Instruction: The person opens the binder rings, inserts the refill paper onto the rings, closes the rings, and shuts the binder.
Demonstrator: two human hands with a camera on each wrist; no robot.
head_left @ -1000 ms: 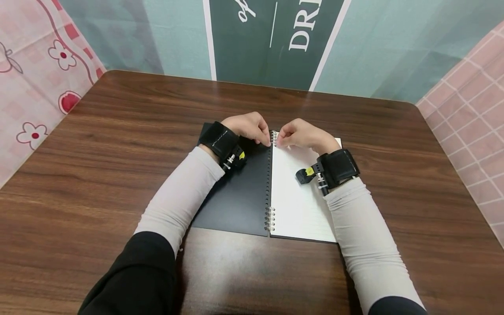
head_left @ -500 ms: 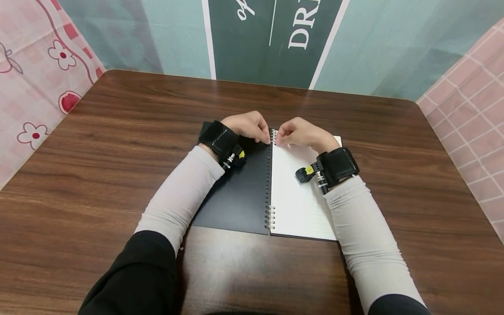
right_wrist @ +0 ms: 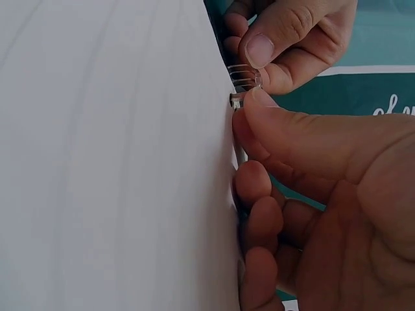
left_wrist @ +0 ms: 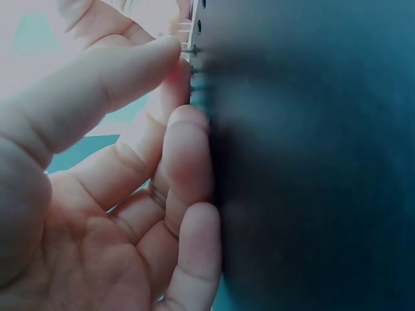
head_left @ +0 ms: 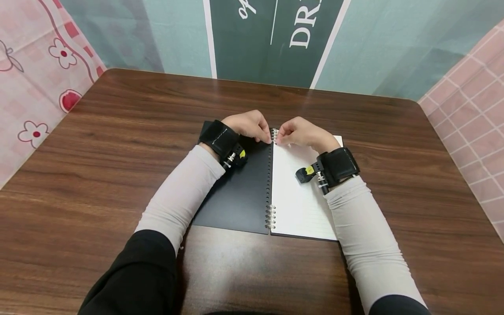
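A loose-leaf notebook lies open on the table, with its black cover (head_left: 232,205) on the left and white lined pages (head_left: 299,210) on the right. Clear binder rings (right_wrist: 241,76) join the two halves at the far end of the spine. My left hand (head_left: 248,126) pinches the rings' left side between thumb and index finger. From the right, my right hand (head_left: 303,132) pinches the same rings. The left wrist view shows the left hand's other fingers against the cover's edge. A second ring clip (head_left: 271,216) sits at the spine's near end.
The brown wooden table (head_left: 98,175) extends around the notebook. Behind it hangs a teal cloth (head_left: 393,48) with white lettering; patterned pink cloth (head_left: 39,87) lies to the left and pink check (head_left: 472,131) to the right. Both wrists wear black straps with small cameras.
Both hands stay at the far rings in the same pinch, with hardly any visible movement. The whole head view shifts very slightly.
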